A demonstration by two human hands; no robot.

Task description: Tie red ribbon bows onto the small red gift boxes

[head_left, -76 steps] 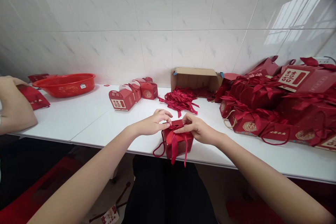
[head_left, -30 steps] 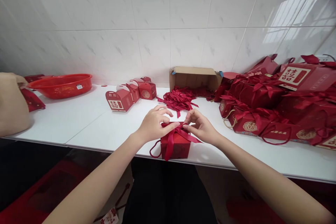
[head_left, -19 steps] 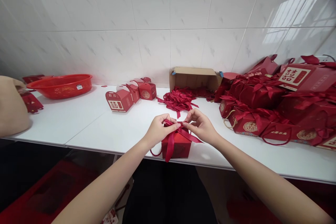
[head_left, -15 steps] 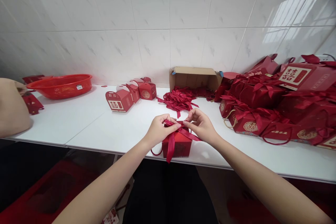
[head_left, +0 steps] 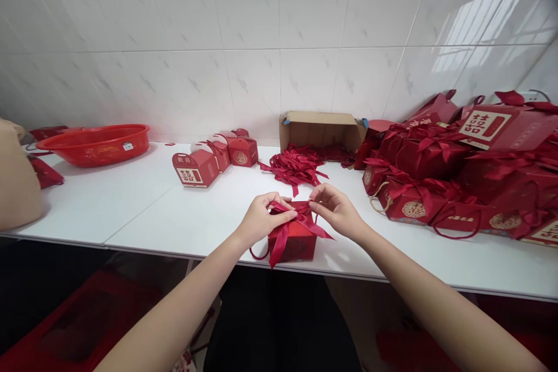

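A small red box (head_left: pixel 293 249) sat on the tabletop (head_left: pixel 174 218) directly below the fingers, near the front edge; its contents were hidden. The left hand's (head_left: pixel 262 218) fingers were pinched on a red ribbon (head_left: pixel 281 235) over the box top, and the right hand's (head_left: pixel 332 209) thumb and forefinger were closed on its other side. A cord handle (head_left: pixel 260 256) looped out below the left fingers.

Beyond the fingers, an open carton (head_left: pixel 316 129) lay on its side with red ribbons in it, and a heap of loose ribbons (head_left: pixel 296 165) lay before its mouth. Farther to the left of the fingers stood a group of red boxes (head_left: pixel 203 167), then a red basin (head_left: pixel 102 148) whose inside could not be made out. To their right rose a pile of ribboned boxes (head_left: pixel 431 186).

A moment earlier, the two hands' fingertips had been closer together and the left ribbon tail had hung straighter; now it slanted leftward. Before that, both tails had dropped down the box front, whereas now they splayed apart.
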